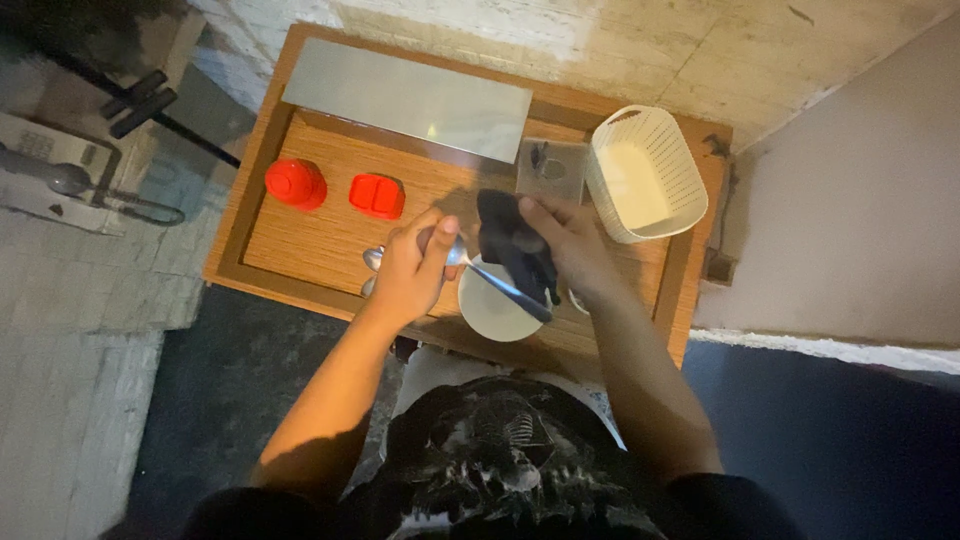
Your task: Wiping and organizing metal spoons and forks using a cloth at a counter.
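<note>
A metal spoon [490, 280] is gripped near its bowl by the closed left hand [410, 268] and steadied above a white bowl [490, 312], so the dark cloth [515, 248] bunched in the right hand [570, 240] can be rubbed along its handle.

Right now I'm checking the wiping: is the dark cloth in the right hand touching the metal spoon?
Touching. The head view shows the dark cloth held by the right hand wrapped over the metal spoon, whose other end the left hand grips.
</note>
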